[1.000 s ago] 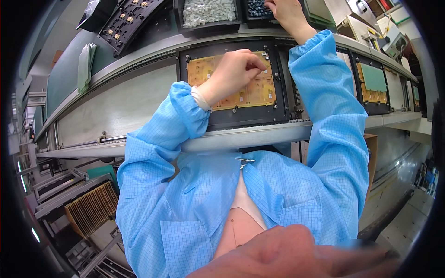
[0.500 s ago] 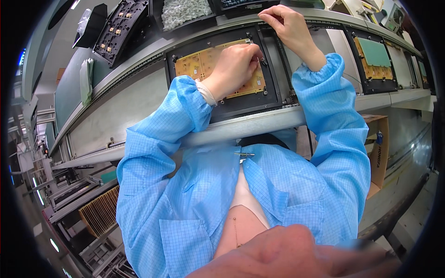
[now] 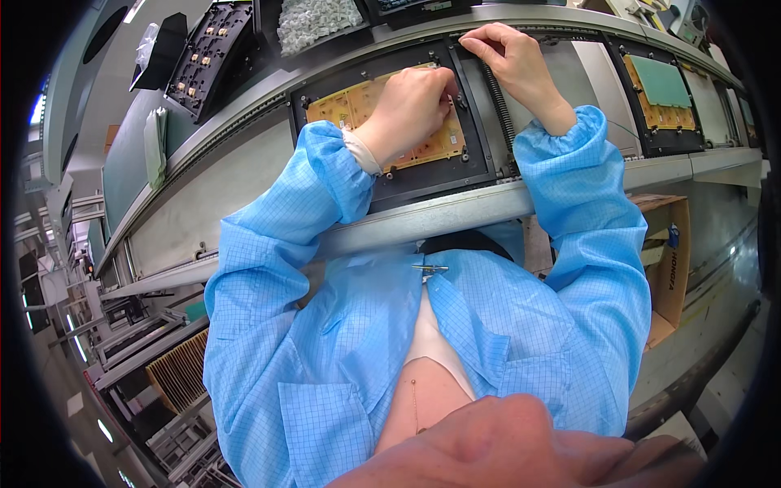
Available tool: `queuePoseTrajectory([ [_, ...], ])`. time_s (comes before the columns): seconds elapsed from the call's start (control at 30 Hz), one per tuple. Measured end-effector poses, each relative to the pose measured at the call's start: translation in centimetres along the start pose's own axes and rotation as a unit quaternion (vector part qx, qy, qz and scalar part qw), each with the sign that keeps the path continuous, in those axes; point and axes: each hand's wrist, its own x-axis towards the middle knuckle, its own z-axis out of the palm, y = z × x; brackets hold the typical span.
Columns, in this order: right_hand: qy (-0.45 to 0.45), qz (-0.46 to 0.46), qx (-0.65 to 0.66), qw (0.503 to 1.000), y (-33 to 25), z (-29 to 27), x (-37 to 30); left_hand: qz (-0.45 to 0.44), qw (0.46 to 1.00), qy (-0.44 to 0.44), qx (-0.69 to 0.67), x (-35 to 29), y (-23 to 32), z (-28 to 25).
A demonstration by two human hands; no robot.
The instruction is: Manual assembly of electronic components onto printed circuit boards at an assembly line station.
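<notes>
A yellow circuit board point(image 3: 329, 110) lies in a black carrier frame point(image 3: 478, 159) on the conveyor in front of me. My left hand point(image 3: 408, 107) is over the right part of this board, its fingers bent together and pointing down at the surface. Whatever those fingertips may hold is hidden behind the hand. Just beyond the carrier's right far corner, my right hand point(image 3: 517, 69) is raised above the conveyor with thumb and fingers pinched. Anything in that pinch is too small to make out.
A bin of small white parts point(image 3: 317, 26) and a tilted black tray with small components point(image 3: 210, 57) stand beyond the conveyor. To the right sits another carrier with a green plate point(image 3: 659, 81). The conveyor's metal rail point(image 3: 423, 203) runs before my body. An open cardboard box point(image 3: 671, 268) is below right.
My left hand has shifted slightly left and toward the far side over the board. The right hand stays pinched in nearly the same place, slightly lower and to the right.
</notes>
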Motion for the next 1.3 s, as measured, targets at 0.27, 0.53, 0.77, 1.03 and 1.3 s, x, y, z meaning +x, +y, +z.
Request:
queuePoseTrajectory([
  [0.27,-0.036,0.046,0.078,0.995,0.5,-0.1,-0.6,0.052,0.992,0.091,-0.076,-0.5,-1.5,1.4],
  [0.53,-0.125,0.201,0.267,0.934,-0.4,-3.0,-4.2,-0.078,0.937,0.295,0.171,1.6,-12.2,-5.7],
  [0.77,-0.161,0.242,0.244,0.925,-2.3,-2.9,-5.7,-0.146,0.941,0.227,0.202,4.5,-15.4,-5.9],
  [1.03,-0.157,0.243,0.231,0.929,-2.6,-2.0,-6.7,-0.061,0.933,0.311,0.172,3.5,-15.1,-5.9],
  [1.3,-0.109,0.013,-0.055,0.992,-3.9,-0.7,-6.9,-0.029,0.925,0.345,-0.155,0.9,-10.3,-7.7],
])
